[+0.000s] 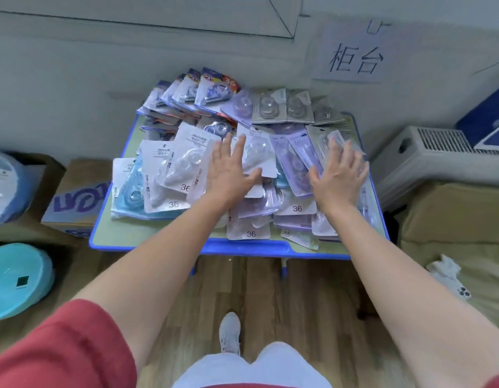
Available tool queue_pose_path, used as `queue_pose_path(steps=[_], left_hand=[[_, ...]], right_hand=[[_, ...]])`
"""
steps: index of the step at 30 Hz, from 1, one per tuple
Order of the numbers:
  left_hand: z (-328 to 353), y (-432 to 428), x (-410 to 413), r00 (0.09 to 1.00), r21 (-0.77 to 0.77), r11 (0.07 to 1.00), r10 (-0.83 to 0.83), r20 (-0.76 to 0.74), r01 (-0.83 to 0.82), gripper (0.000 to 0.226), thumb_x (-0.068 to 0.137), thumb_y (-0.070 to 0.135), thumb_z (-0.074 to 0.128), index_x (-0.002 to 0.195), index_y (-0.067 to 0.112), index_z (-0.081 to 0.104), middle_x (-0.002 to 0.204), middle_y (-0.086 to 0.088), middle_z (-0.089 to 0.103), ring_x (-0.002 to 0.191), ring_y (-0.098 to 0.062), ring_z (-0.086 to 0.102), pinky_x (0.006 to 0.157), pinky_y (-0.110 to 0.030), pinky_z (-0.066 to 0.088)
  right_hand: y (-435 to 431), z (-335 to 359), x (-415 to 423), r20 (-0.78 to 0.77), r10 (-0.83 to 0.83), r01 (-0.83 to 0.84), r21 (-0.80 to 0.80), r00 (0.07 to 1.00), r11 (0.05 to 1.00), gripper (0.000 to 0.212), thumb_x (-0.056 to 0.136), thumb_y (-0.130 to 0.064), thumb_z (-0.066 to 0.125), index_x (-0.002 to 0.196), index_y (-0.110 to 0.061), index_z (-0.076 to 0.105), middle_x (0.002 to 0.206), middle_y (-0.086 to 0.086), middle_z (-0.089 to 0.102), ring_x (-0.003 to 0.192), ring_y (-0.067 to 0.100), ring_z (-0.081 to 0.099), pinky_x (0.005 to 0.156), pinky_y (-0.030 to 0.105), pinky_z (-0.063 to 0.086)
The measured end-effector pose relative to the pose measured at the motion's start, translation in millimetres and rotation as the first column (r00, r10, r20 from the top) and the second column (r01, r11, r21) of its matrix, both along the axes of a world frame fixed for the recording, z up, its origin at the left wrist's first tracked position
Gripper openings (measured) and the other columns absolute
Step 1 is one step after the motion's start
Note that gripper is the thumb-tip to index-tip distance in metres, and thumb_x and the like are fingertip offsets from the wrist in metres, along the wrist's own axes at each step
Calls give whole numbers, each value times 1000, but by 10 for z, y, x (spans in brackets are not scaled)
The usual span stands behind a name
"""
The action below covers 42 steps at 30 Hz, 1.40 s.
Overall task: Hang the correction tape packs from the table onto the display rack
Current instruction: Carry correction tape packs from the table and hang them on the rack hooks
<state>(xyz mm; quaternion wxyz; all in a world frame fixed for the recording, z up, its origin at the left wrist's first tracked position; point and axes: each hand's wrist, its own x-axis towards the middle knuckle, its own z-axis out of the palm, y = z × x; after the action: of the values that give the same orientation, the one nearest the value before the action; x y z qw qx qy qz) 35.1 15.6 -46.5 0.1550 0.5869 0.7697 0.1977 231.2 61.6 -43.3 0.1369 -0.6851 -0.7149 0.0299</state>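
Note:
Many correction tape packs (175,175) lie in overlapping heaps on a small blue-rimmed table (242,247). Some are white cards marked 36, others purple, teal or grey. My left hand (228,172) hovers flat over the middle of the pile with its fingers spread and straight, above a white pack (259,155). My right hand (340,175) is spread the same way over the purple and grey packs (298,163) on the right side. Neither hand holds anything. No display rack is in view.
A cardboard box (74,197) stands left of the table, with teal basins (15,278) beyond it. A white radiator (427,161) and a tan cushion with a phone (461,289) sit on the right. A paper sign (354,54) hangs on the wall. Wooden floor lies below.

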Motion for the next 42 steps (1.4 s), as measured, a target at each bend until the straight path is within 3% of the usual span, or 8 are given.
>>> queue_pose_path(steps=[5,9,15,22,32,42], left_hand=[[-74,370,130,984,-213,975,-90,-155,55,90,86,61,52,153,26,2,160,-11,-7,146,-33,-9,118,-42,-2],[-140,528,179,979,-294,956,-60,-197,0,99,80,70,53,153,27,2,160,-12,-8,146,-38,-9,118,-45,-2],[-170,652,365,980,-267,957,62,-191,-113,100,78,70,54,152,22,7,160,-14,-2,145,-43,-2,117,-46,1],[-117,633,445,967,-232,946,187,-173,-225,91,78,52,68,148,22,18,158,-15,8,137,-44,22,111,-47,21],[68,265,272,959,-239,943,178,-220,-230,93,77,55,66,151,29,15,158,-16,9,139,-41,20,111,-47,20],[164,-141,92,985,-137,984,98,-141,-117,92,81,53,61,152,31,8,159,-15,3,143,-42,11,115,-49,12]], right_hand=[[346,-19,78,24,-94,97,-228,995,969,74,91,-50,48,151,-28,11,158,15,11,142,40,12,112,56,10],[485,-56,131,-21,-71,61,-308,997,949,68,90,-53,47,149,-33,19,153,16,21,134,40,27,106,52,23],[582,-18,265,-124,13,-51,-305,992,951,62,88,-50,52,144,-34,32,144,16,30,125,38,35,102,47,31],[627,-28,285,-243,54,-128,-300,969,945,61,84,-40,58,139,-26,37,140,16,33,120,38,39,101,45,34],[418,45,285,-309,10,-90,-244,951,966,65,84,-41,61,142,-25,36,142,13,33,123,36,36,101,45,35],[-313,85,125,-314,-1,-25,-79,949,997,67,85,-38,60,145,-24,34,145,12,30,127,35,34,104,48,33]])
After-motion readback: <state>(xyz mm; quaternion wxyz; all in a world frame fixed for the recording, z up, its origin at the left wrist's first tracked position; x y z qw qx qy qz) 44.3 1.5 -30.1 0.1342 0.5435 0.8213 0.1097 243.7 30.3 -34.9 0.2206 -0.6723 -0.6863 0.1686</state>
